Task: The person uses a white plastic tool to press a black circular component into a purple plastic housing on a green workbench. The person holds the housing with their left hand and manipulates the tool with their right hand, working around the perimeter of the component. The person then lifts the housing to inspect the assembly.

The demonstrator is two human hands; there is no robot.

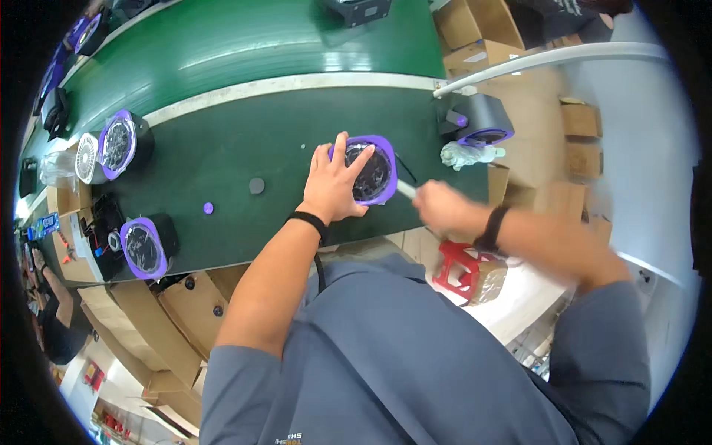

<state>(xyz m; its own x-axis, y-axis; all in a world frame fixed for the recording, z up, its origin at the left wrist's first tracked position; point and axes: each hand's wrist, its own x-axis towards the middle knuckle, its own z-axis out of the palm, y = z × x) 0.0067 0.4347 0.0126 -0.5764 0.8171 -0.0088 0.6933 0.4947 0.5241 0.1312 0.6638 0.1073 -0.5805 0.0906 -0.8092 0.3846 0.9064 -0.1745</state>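
My left hand point(331, 182) lies spread over a purple-rimmed black device point(373, 178), thumb and fingers gripping its frame. The device's round dark face is under clear wrinkled film, and it rests on the dark green table point(282, 141) near the front edge. My right hand point(445, 209), blurred by motion, is closed to the right of the device. A whitish strip or stick point(406, 190) runs from this fist to the device's right side; its exact kind cannot be told. A dark cord lies just behind it.
Similar purple-rimmed devices point(145, 248) stand at left, and another point(486, 122) at right beside a pale crumpled cloth point(467, 154). A grey disc point(256, 185) and small purple cap point(208, 208) lie on the table. A red stool point(457, 271) and cardboard boxes point(152, 319) stand below.
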